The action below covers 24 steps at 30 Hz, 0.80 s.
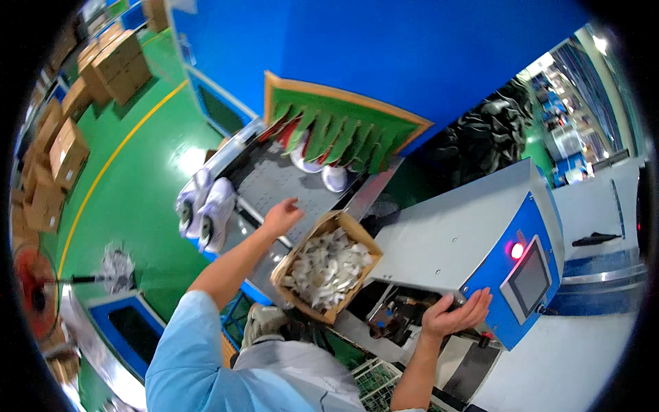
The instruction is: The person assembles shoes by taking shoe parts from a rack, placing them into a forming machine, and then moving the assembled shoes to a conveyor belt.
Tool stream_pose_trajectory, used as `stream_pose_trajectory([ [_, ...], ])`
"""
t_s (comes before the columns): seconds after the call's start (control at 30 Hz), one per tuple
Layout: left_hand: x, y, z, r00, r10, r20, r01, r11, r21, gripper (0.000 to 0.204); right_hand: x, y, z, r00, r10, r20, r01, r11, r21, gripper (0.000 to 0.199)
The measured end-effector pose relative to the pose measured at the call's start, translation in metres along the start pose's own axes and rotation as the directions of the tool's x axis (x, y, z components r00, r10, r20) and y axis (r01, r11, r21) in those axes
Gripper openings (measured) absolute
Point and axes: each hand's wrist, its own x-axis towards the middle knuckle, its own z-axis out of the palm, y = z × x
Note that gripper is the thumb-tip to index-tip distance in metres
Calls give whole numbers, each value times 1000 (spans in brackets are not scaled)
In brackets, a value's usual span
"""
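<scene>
My left hand (282, 217) is over the grey perforated conveyor surface (274, 182), its forefinger stretched out and nothing visible in it; the other fingers are partly hidden. Beside it, to the right, stands an open cardboard box (374, 248) filled with small whitish pieces (328, 268). To the left of that hand, a pair of white sneakers (217, 213) rests at the conveyor's edge. My right hand (453, 314) is held palm up with its fingers extended, empty, in front of a blue and white machine (473, 271).
Green and red strips (336, 137) hang in a wood-framed opening of a big blue housing (371, 48), with white shoes (334, 178) beneath. A screen panel (530, 278) and a lit red button (517, 250) are on the right machine. Cartons (120, 65) and a fan (34, 292) stand left.
</scene>
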Motion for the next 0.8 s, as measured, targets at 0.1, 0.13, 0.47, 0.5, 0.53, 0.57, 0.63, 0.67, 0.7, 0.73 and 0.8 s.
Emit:
stream_pose_trajectory([
  [0.1, 114, 42, 63, 938, -323, 127, 310, 944, 112, 71, -4, 2, 6, 998, 3, -70, -4, 1000, -12, 52],
  [0.13, 135, 54, 89, 970, -201, 140, 180, 972, 148, 75, -9, 6, 8, 995, 14, -94, -16, 1000, -23, 54],
  [0.47, 222, -5, 175, 760, 127, -638, 244, 853, 461, 84, -31, 18, 20, 996, -57, -70, 40, 974, -222, 72],
  [0.5, 222, -10, 165, 780, 115, -616, 219, 871, 440, 79, -33, 16, 19, 995, -60, -77, 40, 971, -237, 72],
  [0.53, 219, -7, 160, 810, 106, -577, 181, 890, 418, 75, -37, 18, 16, 995, -59, -75, 41, 974, -222, 73],
  [0.57, 214, 1, 146, 839, 114, -533, 93, 933, 347, 69, -43, 21, 16, 996, -54, -73, 39, 980, -195, 73],
  [0.63, 209, 2, 111, 904, 255, -343, -270, 963, 3, 57, -42, 25, 11, 995, -60, -82, 45, 984, -171, 73],
  [0.67, 213, -24, 67, 938, 30, -346, -75, 990, -117, 53, -31, 21, 19, 990, -80, -115, 67, 991, -111, 72],
  [0.7, 200, 2, 63, 964, -82, -252, 8, 959, -284, 46, -30, 20, 13, 997, -61, -56, 54, 992, -116, 66],
  [0.73, 191, -19, 31, 971, -225, -83, 87, 654, -751, 44, -24, 16, 10, 999, -27, -32, 25, 998, -64, 63],
  [0.8, 154, 1, 3, 982, -152, 109, 183, 663, -725, 48, -25, 11, -1, 997, 60, 52, -58, 998, -28, 59],
])
